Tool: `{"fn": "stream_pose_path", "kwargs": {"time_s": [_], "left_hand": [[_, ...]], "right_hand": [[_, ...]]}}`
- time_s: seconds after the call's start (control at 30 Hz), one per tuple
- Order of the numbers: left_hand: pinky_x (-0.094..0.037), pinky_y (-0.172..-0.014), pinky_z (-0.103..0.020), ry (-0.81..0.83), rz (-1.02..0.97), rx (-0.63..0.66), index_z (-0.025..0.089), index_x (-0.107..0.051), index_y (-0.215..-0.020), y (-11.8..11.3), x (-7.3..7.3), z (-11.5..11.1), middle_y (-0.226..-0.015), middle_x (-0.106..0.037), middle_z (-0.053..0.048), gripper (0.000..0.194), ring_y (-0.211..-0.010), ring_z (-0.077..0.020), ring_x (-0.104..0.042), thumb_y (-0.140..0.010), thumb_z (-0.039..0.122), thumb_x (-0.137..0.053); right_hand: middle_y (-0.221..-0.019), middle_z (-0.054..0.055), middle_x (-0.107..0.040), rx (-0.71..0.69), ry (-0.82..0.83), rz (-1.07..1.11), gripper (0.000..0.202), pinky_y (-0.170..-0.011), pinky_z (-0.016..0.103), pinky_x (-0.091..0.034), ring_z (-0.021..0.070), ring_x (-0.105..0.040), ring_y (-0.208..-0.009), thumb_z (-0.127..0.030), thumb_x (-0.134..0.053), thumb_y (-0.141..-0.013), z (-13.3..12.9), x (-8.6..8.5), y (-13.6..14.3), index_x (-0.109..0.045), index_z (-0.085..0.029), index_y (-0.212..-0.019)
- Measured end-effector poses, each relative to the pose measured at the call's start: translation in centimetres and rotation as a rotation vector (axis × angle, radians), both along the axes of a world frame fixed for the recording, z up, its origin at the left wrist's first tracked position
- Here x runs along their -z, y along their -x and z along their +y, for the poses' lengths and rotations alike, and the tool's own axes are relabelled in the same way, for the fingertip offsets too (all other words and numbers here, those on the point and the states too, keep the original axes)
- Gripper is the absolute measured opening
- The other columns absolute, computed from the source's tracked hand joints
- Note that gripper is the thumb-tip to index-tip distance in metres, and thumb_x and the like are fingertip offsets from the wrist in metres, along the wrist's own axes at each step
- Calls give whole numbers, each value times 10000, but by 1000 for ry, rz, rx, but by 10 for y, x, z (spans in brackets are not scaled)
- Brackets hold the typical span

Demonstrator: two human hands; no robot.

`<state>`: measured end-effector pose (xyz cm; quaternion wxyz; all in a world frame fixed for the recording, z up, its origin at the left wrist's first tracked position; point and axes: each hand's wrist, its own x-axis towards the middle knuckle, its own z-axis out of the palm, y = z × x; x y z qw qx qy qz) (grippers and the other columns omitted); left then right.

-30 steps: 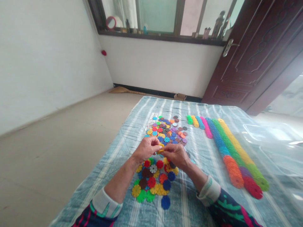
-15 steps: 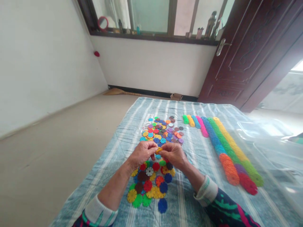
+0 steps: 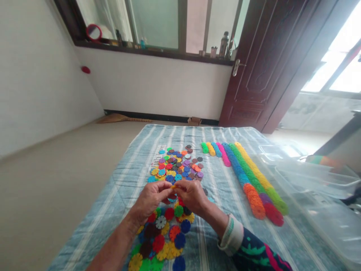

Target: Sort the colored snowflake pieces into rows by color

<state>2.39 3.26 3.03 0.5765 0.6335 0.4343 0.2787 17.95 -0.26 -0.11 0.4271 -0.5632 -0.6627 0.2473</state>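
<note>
Over the pile, my left hand [image 3: 154, 195] and my right hand [image 3: 191, 195] meet, both closed in a pinch on a small yellow notched plastic disc [image 3: 173, 186]. Fingertips hide most of it, so I cannot tell whether it is one disc or more. Beneath and around the hands lie loose notched discs in many colours, among them a white disc [image 3: 161, 222], a red disc [image 3: 158, 243] and a dark blue disc [image 3: 179, 241]. Beyond the fingers spreads another loose heap, with a light blue disc [image 3: 161, 172] in it.
Discs lie in overlapping colour-sorted rows on the right, including a yellow row [image 3: 252, 162], a green row [image 3: 245, 167] and an orange row [image 3: 254, 201]. Clear plastic containers [image 3: 310, 177] stand at the right edge of the striped cloth [image 3: 109, 222]. A brown door [image 3: 254, 75] is behind.
The view has swung right, so the scene sits further left and lower. Both hands still pinch the yellow disc, which now shows less between the fingertips.
</note>
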Motion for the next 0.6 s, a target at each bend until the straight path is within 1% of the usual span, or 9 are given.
{"fn": "stream_pose_path", "kwargs": {"time_s": [0.07, 0.17, 0.27, 0.3, 0.33, 0.4, 0.43, 0.53, 0.6], "left_hand": [[-503, -611, -262, 3, -2, -17, 128, -707, -797, -2, 1, 0, -754, -711, -62, 289, -699, -176, -644, -676, 390, -697], [-516, -628, -271, -5, 28, 5, 132, -709, -824, -4, 2, 0, -791, -717, -62, 328, -724, -190, -653, -656, 415, -707], [-497, -577, -256, -48, 101, -44, 141, -692, -914, -3, 2, 1, -760, -710, -42, 379, -681, -180, -645, -675, 435, -674], [-485, -556, -249, -66, 134, -74, 144, -685, -931, -2, 1, 2, -732, -702, -32, 386, -652, -172, -635, -684, 440, -659], [-474, -539, -243, -88, 167, -102, 148, -681, -928, -1, 0, 3, -699, -691, -20, 381, -623, -163, -622, -690, 443, -647], [-460, -530, -235, -137, 223, -131, 156, -682, -880, 3, -1, 6, -647, -665, 0, 348, -581, -146, -595, -695, 446, -629], [-457, -532, -232, -163, 242, -135, 161, -684, -854, 4, -1, 8, -640, -658, 6, 330, -570, -141, -585, -696, 445, -624], [-456, -543, -227, -220, 281, -127, 175, -687, -805, 9, 1, 13, -643, -653, 17, 293, -555, -133, -573, -700, 437, -607], [-457, -551, -227, -246, 300, -120, 182, -686, -783, 12, 3, 16, -644, -652, 19, 277, -557, -136, -579, -701, 432, -599]], "right_hand": [[-620, -37, -593, -16, -1, -64, 182, -558, 185, -312, 77, -483, -575, -159, -554, -827, -1, -5, -2, -698, -195, -720], [-621, -38, -611, -61, 48, -148, 132, -538, 185, -303, 83, -496, -576, -192, -599, -810, 3, -15, -12, -722, -205, -765], [-648, -31, -647, -107, 90, -289, 116, -551, 184, -327, 92, -539, -605, -250, -631, -801, 21, -27, -40, -740, -215, -792], [-671, -26, -665, -82, 106, -360, 129, -565, 185, -343, 97, -562, -627, -269, -625, -809, 30, -31, -54, -745, -221, -813], [-735, -15, -693, 0, 128, -446, 147, -598, 187, -363, 108, -593, -689, -278, -614, -819, 40, -34, -69, -749, -231, -853], [-898, 2, -724, 228, 254, -666, 193, -661, 196, -397, 135, -634, -832, -281, -586, -834, 60, -39, -103, -743, -265, -946], [-964, 34, -724, 293, 287, -704, 219, -686, 213, -411, 162, -641, -886, -284, -572, -844, 69, -39, -120, -737, -247, -984], [-1044, 88, -711, 382, 347, -764, 249, -748, 250, -436, 211, -641, -976, -253, -552, -849, 90, -37, -157, -730, -222, -1022], [-1043, 97, -710, 401, 379, -795, 256, -763, 258, -444, 220, -644, -991, -241, -552, -843, 97, -33, -169, -729, -225, -1028]]}}
